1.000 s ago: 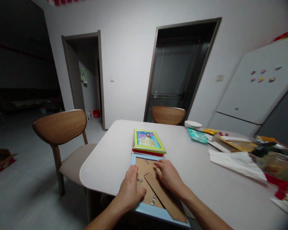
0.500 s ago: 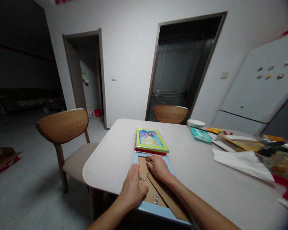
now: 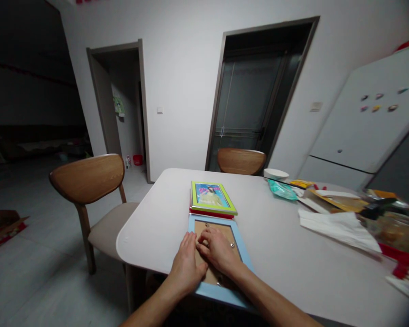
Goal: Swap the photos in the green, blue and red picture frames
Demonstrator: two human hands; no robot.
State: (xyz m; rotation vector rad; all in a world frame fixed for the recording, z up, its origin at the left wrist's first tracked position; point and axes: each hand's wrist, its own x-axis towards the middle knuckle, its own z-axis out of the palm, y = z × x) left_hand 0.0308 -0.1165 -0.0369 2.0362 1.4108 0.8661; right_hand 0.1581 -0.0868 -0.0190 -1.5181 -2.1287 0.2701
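Note:
A light blue picture frame (image 3: 243, 247) lies face down at the table's near edge, its brown backing board (image 3: 221, 228) showing. Small metal clips sit around the board, one at the top (image 3: 207, 225) and another at the right (image 3: 232, 245). My left hand (image 3: 187, 265) rests flat along the frame's left side, fingers stretched out. Reaching across the board, my right hand (image 3: 218, 250) has thumb and fingers bent together at the metal clip (image 3: 197, 243) on the left side. My right hand and forearm hide part of the board.
Just beyond lies a stack of frames, topped by a green picture frame (image 3: 233, 210) with a figure in a dress. To the right are white paper (image 3: 337, 229), a teal packet (image 3: 282, 190), a white bowl (image 3: 276, 174) and clutter. Wooden chairs (image 3: 88, 179) stand by the white table (image 3: 150, 218).
My right hand has moved from the top clip toward me and left, to the left-side clip. The top and right clips now show. My left hand stays on the frame's left side.

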